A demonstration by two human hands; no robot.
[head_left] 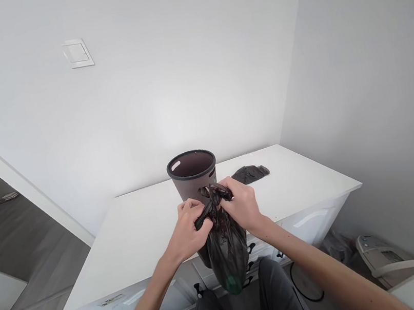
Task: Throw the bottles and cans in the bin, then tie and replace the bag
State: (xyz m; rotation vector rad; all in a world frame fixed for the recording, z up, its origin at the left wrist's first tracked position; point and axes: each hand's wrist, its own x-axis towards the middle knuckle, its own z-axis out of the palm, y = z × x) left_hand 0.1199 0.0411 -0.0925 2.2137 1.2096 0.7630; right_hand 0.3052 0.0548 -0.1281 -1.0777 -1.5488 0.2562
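A filled black rubbish bag hangs in front of me, its neck twisted into a knot. My left hand is closed round one twisted end of the bag's neck. My right hand is closed on the knot from the other side. Just behind both hands a dark grey-brown waste bin stands upright and unlined on the white table.
A second, folded dark bag lies on the table to the right of the bin. A white device sits on the floor at the right by the wall. A light switch is on the wall.
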